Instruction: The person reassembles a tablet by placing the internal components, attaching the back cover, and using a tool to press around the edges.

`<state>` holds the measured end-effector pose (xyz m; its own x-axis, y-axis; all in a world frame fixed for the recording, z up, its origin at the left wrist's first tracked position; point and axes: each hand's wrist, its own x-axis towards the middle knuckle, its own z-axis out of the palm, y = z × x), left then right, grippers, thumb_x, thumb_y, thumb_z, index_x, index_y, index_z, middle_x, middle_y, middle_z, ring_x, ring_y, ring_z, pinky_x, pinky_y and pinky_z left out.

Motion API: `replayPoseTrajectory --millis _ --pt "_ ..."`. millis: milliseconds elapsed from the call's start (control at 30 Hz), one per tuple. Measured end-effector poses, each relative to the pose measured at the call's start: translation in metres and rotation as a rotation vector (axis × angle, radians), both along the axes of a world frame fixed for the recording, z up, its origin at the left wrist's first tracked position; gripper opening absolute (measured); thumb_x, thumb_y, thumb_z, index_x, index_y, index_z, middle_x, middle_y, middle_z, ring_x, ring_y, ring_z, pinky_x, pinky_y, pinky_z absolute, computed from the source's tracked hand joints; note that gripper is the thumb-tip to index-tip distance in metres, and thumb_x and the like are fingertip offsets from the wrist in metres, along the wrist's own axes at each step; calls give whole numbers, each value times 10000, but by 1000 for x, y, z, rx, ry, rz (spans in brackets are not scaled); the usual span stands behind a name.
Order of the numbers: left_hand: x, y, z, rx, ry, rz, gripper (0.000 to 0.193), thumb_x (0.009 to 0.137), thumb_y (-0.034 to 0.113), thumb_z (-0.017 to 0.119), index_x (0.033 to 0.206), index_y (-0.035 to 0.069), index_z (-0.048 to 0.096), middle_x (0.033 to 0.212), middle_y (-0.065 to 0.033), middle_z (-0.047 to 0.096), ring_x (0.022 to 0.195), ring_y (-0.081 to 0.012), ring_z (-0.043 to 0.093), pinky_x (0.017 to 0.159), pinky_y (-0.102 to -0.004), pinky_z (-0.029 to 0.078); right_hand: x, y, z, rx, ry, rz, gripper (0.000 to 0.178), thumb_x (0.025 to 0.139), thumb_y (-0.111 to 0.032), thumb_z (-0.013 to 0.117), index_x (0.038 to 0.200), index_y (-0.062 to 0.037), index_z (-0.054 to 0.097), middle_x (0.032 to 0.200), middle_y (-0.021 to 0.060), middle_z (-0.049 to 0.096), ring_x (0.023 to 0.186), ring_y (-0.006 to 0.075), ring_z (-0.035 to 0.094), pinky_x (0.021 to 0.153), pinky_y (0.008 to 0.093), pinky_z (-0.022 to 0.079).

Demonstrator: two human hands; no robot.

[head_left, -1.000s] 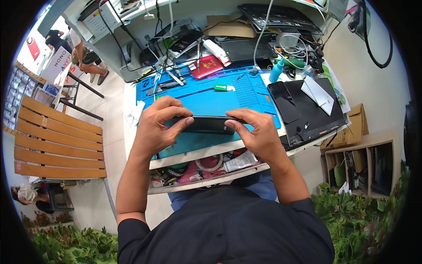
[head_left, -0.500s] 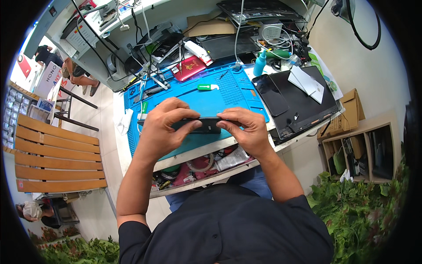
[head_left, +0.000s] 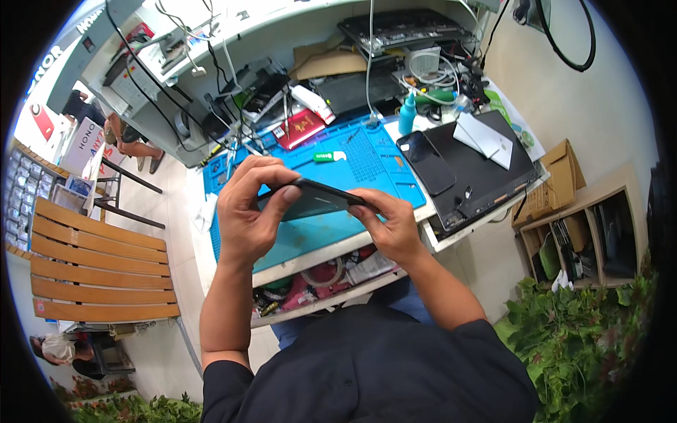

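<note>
A slim black phone (head_left: 310, 199), flat and glossy with rounded corners, is held edge-up above the near part of the blue work mat (head_left: 367, 158). The left hand (head_left: 250, 208) curls around its left end, thumb pressed on the near face and fingers wrapped over the top edge; the right hand (head_left: 391, 222) pinches its right end between thumb and fingertips. Both hands and the phone hide the middle of the mat. Under the bench edge an open drawer (head_left: 317, 282) shows a jumble of small parts. To the right lies a second dark phone (head_left: 425, 162) on a black laptop-like slab (head_left: 486, 176) with a white folded paper (head_left: 483, 137) on it. Farther back are a small green tool (head_left: 329, 156), a red booklet (head_left: 302, 127), a teal bottle (head_left: 407, 116) and tangled cables (head_left: 430, 70). A slatted wooden bench (head_left: 92, 268) stands on the left.
</note>
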<state>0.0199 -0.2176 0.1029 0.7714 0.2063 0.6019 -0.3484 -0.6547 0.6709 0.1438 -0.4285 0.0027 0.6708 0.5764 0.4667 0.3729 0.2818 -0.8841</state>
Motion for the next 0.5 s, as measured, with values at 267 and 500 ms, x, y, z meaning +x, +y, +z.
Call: replayPoseTrajectory --millis 267,500 --pt "-18 13 -17 -241 -166 -72 311 948 54 867 1231 5 748 1166 -96 715 1039 -157 647 923 -304 525 1 -6 62 -63 -256 -4 236 992 -66 824 1210 12 782 1087 175 817 924 256 805 791 347 629" --pt "-49 14 14 7 -48 22 232 855 30 928 1059 8 821 1025 -106 732 956 -179 680 817 -310 563 -14 23 73 40 -387 63 244 948 -55 858 1176 0 792 1102 192 819 953 305 817 805 375 640"
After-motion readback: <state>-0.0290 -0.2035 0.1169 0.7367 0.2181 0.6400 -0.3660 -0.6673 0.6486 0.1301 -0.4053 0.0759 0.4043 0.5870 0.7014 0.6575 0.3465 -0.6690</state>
